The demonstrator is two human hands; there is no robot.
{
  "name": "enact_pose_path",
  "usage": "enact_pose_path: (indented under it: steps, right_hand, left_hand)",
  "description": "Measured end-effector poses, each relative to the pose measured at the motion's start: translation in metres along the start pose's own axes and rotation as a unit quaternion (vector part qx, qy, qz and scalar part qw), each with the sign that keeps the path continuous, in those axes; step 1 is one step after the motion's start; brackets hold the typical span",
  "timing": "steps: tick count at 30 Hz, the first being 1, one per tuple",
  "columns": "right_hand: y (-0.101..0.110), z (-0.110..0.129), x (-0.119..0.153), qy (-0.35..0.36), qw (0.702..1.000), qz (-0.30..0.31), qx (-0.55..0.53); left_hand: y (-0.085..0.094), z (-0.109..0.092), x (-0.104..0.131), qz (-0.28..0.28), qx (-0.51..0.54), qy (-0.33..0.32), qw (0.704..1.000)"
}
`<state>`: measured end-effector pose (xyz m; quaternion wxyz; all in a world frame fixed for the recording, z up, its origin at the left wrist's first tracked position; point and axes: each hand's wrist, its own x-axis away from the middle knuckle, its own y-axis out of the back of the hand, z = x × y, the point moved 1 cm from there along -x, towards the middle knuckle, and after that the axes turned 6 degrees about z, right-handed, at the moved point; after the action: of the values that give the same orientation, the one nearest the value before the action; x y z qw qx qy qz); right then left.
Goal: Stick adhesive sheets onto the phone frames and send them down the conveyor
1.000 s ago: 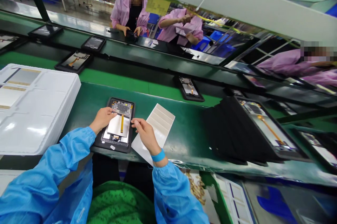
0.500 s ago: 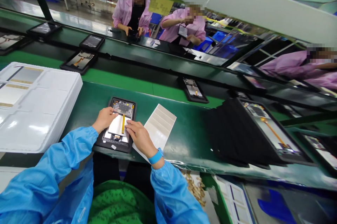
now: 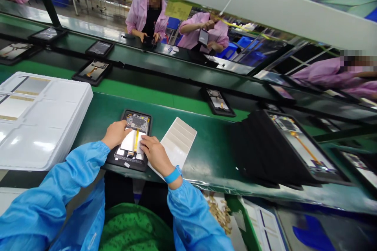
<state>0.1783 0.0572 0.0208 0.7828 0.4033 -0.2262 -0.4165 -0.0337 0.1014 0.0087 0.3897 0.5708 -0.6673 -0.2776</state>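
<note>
An opened tablet (image 3: 138, 120) lies in a black padded tray (image 3: 129, 163) in front of me, its circuit board showing at the top. In its middle is a flat silver battery (image 3: 127, 143), crossed by a yellow ribbon cable (image 3: 136, 141). My left hand (image 3: 115, 133) pinches the battery's upper left edge, fingers closed. At the right edge, my right hand (image 3: 156, 152) presses closed fingers against the battery. My fingers cover parts of both edges. Under my right wrist lies a sheet of pale adhesive strips (image 3: 178, 139).
White plastic trays (image 3: 67, 113) holding batteries are stacked on the left. Black padded trays (image 3: 259, 152) stand stacked on the right, a tablet (image 3: 303, 141) on top. Beyond runs a green conveyor (image 3: 165, 99) carrying more tablets. Co-workers (image 3: 149, 19) sit across the line.
The battery's lower end has settled flatter into the tablet, and both hands have shifted slightly with it. A tablet on the conveyor has moved a little to the right.
</note>
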Motion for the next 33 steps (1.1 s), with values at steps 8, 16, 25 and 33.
enact_pose_path:
  steps: [8, 16, 25, 33]
  right_hand:
    - [-0.012, -0.003, 0.002, 0.022, 0.999, -0.006, 0.047]
    - [-0.023, -0.001, 0.020, -0.070, 0.991, -0.107, 0.031]
    - [-0.016, -0.025, 0.036, -0.094, 0.978, -0.160, -0.093]
    - [0.010, -0.117, 0.101, -0.093, 0.984, -0.084, 0.130]
  left_hand:
    - [0.004, -0.007, 0.007, 0.019, -0.093, 0.003, 0.995]
    - [-0.016, 0.023, 0.030, -0.124, -0.103, 0.012, 0.987]
    - [-0.019, 0.011, 0.034, -0.043, 0.304, 0.004, 0.952]
    - [0.022, -0.073, -0.108, -0.121, 0.355, 0.052, 0.925]
